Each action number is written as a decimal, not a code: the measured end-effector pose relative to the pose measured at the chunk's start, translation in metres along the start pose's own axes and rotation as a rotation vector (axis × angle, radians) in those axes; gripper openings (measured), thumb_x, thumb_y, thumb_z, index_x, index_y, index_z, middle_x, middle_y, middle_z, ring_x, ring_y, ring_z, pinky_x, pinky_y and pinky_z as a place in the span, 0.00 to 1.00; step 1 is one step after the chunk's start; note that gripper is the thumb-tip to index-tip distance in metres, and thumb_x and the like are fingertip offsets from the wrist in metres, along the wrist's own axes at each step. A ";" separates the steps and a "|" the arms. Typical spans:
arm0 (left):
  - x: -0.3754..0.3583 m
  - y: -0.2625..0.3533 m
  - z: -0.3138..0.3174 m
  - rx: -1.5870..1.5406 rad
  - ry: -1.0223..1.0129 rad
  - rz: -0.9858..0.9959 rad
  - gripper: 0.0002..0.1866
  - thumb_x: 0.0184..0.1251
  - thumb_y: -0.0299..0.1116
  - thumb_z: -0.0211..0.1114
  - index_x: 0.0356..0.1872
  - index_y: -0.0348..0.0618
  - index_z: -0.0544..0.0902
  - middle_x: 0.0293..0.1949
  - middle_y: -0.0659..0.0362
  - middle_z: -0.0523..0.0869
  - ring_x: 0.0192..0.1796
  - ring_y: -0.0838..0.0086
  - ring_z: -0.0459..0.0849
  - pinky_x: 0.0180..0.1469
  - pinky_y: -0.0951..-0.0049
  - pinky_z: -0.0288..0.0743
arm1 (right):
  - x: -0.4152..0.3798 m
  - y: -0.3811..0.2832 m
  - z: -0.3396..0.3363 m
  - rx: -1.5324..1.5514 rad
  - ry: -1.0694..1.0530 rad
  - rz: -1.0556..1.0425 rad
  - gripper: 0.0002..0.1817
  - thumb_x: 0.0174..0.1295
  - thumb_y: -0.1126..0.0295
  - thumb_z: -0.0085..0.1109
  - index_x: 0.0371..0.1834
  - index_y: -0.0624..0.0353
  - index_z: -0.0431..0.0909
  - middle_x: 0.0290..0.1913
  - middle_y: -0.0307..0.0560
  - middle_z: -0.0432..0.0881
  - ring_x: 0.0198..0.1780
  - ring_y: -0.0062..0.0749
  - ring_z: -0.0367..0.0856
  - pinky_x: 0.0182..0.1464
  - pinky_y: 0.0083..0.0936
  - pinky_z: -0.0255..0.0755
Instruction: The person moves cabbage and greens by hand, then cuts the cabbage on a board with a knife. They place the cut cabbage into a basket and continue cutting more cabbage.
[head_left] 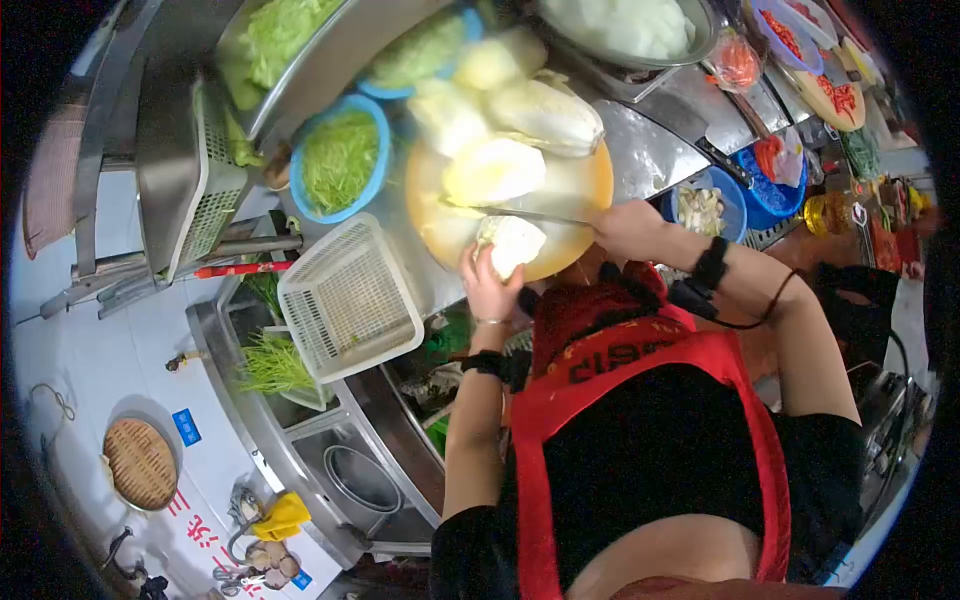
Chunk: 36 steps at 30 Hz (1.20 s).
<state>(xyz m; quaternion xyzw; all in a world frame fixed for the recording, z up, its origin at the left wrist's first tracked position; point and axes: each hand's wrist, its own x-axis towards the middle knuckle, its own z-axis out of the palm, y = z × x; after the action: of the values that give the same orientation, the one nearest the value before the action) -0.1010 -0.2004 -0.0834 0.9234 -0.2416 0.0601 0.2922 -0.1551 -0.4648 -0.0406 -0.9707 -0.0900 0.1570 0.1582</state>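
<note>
My right hand [632, 232] is closed around the handle of a kitchen knife [545, 216], whose blade points left over a round yellow cutting board [430, 222]. Under my left hand [490, 287] is a pale cut piece of napa cabbage [514, 245], held at the board's near side with curled fingers. Just beyond the blade lies a larger cut napa cabbage half [495, 172], washed out by bright light. A whole napa cabbage [547, 115] and other pale heads rest at the board's far side.
Left of the board stand a white plastic basket [350, 300] and a blue bowl of shredded greens [340, 162]. A second knife [722, 160] lies on the steel counter to the right, near a blue bowl [728, 200]. A large metal basin [705, 40] stands at the back.
</note>
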 end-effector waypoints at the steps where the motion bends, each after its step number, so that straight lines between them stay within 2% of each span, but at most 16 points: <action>1: -0.001 -0.001 0.003 -0.016 0.033 0.002 0.32 0.42 0.38 0.72 0.51 0.42 0.69 0.54 0.45 0.64 0.56 0.48 0.66 0.56 0.55 0.65 | -0.002 -0.003 -0.010 -0.006 -0.005 -0.008 0.11 0.54 0.67 0.47 0.37 0.59 0.71 0.21 0.50 0.77 0.22 0.46 0.79 0.22 0.40 0.72; 3: -0.005 -0.001 0.005 -0.032 0.060 -0.011 0.32 0.42 0.39 0.72 0.51 0.41 0.69 0.54 0.44 0.64 0.55 0.48 0.66 0.55 0.56 0.65 | -0.015 -0.017 -0.034 0.062 -0.010 0.006 0.12 0.54 0.66 0.47 0.39 0.59 0.70 0.20 0.50 0.77 0.22 0.45 0.79 0.22 0.40 0.72; 6: -0.003 -0.005 0.007 -0.009 0.072 0.033 0.33 0.42 0.40 0.73 0.51 0.41 0.68 0.53 0.44 0.64 0.54 0.47 0.68 0.53 0.55 0.68 | 0.015 -0.013 0.009 -0.038 0.050 -0.066 0.12 0.55 0.64 0.48 0.39 0.59 0.69 0.20 0.51 0.77 0.23 0.47 0.79 0.23 0.40 0.73; 9: -0.004 -0.002 0.007 -0.014 0.090 0.007 0.34 0.43 0.40 0.73 0.52 0.41 0.67 0.53 0.43 0.63 0.53 0.47 0.68 0.53 0.54 0.68 | 0.015 -0.009 -0.011 -0.072 -0.032 -0.118 0.12 0.56 0.65 0.47 0.38 0.61 0.69 0.21 0.52 0.77 0.24 0.48 0.79 0.25 0.40 0.73; 10: -0.003 0.000 0.008 -0.004 0.099 -0.013 0.34 0.43 0.39 0.72 0.52 0.40 0.67 0.53 0.42 0.64 0.54 0.46 0.68 0.53 0.54 0.68 | 0.006 -0.019 -0.039 0.001 -0.086 -0.009 0.11 0.58 0.66 0.45 0.38 0.63 0.69 0.22 0.52 0.78 0.25 0.49 0.79 0.26 0.41 0.74; 13: -0.005 0.003 0.015 -0.107 0.157 -0.096 0.32 0.41 0.37 0.73 0.50 0.42 0.69 0.53 0.42 0.66 0.56 0.47 0.66 0.56 0.54 0.65 | -0.010 -0.024 -0.068 0.038 -0.072 -0.014 0.12 0.58 0.66 0.44 0.38 0.63 0.69 0.22 0.53 0.78 0.25 0.49 0.79 0.27 0.42 0.73; 15: -0.004 0.005 0.015 -0.079 0.155 -0.094 0.32 0.41 0.37 0.73 0.50 0.42 0.68 0.53 0.41 0.66 0.56 0.46 0.66 0.57 0.54 0.64 | 0.015 -0.007 -0.006 0.014 -0.004 -0.090 0.12 0.58 0.65 0.44 0.39 0.62 0.69 0.22 0.53 0.78 0.25 0.49 0.79 0.27 0.43 0.73; 16: -0.003 0.006 0.014 -0.052 0.158 -0.072 0.32 0.41 0.37 0.72 0.50 0.42 0.68 0.53 0.41 0.66 0.56 0.46 0.66 0.57 0.54 0.64 | 0.022 -0.011 0.001 -0.010 0.083 -0.157 0.13 0.59 0.64 0.44 0.40 0.61 0.68 0.22 0.54 0.78 0.25 0.50 0.79 0.27 0.44 0.72; 18: -0.001 0.006 0.014 -0.067 0.154 -0.078 0.32 0.42 0.37 0.72 0.50 0.42 0.68 0.53 0.41 0.65 0.56 0.46 0.66 0.58 0.54 0.63 | 0.032 -0.010 0.006 -0.006 0.066 -0.112 0.12 0.59 0.64 0.44 0.39 0.61 0.69 0.22 0.54 0.78 0.25 0.50 0.79 0.27 0.44 0.72; 23: 0.000 0.008 0.015 -0.078 0.164 -0.116 0.31 0.43 0.38 0.72 0.50 0.42 0.68 0.54 0.41 0.65 0.57 0.46 0.65 0.58 0.54 0.63 | 0.008 -0.024 -0.059 -0.033 -0.058 -0.057 0.12 0.58 0.66 0.44 0.37 0.63 0.69 0.22 0.52 0.78 0.24 0.49 0.79 0.26 0.44 0.72; 26: -0.002 0.010 0.017 -0.074 0.176 -0.127 0.32 0.44 0.40 0.72 0.51 0.42 0.68 0.54 0.41 0.65 0.57 0.46 0.65 0.57 0.54 0.63 | 0.006 -0.017 -0.038 0.036 -0.032 -0.064 0.11 0.57 0.67 0.44 0.37 0.62 0.70 0.22 0.51 0.79 0.23 0.48 0.79 0.25 0.43 0.72; 28: 0.001 0.010 0.018 -0.101 0.190 -0.136 0.32 0.44 0.41 0.72 0.50 0.41 0.69 0.55 0.41 0.64 0.56 0.46 0.66 0.57 0.54 0.63 | 0.034 0.000 0.028 -0.047 0.285 -0.298 0.11 0.58 0.62 0.46 0.35 0.59 0.68 0.17 0.51 0.76 0.20 0.48 0.77 0.21 0.43 0.69; 29: 0.005 0.010 0.019 -0.105 0.201 -0.125 0.32 0.44 0.41 0.72 0.50 0.41 0.69 0.55 0.41 0.64 0.56 0.46 0.66 0.57 0.54 0.63 | 0.039 -0.003 0.021 -0.058 0.296 -0.297 0.11 0.58 0.62 0.46 0.35 0.59 0.68 0.17 0.51 0.76 0.20 0.48 0.77 0.21 0.43 0.69; 31: 0.001 0.009 0.016 -0.103 0.183 -0.149 0.30 0.45 0.42 0.71 0.49 0.42 0.71 0.55 0.43 0.65 0.57 0.48 0.65 0.57 0.54 0.63 | 0.045 -0.018 0.012 -0.050 0.106 -0.060 0.10 0.58 0.63 0.46 0.35 0.59 0.68 0.17 0.51 0.76 0.20 0.47 0.77 0.20 0.42 0.69; 34: 0.001 0.016 -0.001 0.110 0.140 -0.119 0.29 0.47 0.41 0.70 0.51 0.44 0.72 0.55 0.46 0.64 0.55 0.49 0.66 0.57 0.57 0.63 | 0.029 -0.025 -0.034 -0.003 0.034 -0.082 0.12 0.56 0.66 0.45 0.39 0.61 0.69 0.23 0.52 0.79 0.25 0.47 0.80 0.26 0.44 0.72; 36: -0.003 0.012 -0.006 0.095 0.098 -0.128 0.27 0.48 0.40 0.68 0.52 0.46 0.73 0.55 0.46 0.64 0.56 0.50 0.66 0.57 0.57 0.62 | 0.010 -0.029 -0.063 -0.009 -0.013 -0.064 0.11 0.56 0.67 0.45 0.39 0.61 0.69 0.23 0.52 0.79 0.25 0.47 0.80 0.26 0.44 0.72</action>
<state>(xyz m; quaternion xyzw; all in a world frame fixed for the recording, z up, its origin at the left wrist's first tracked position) -0.1091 -0.2044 -0.0728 0.9457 -0.1642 0.0980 0.2628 -0.1286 -0.4527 0.0230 -0.9670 -0.1226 0.1578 0.1580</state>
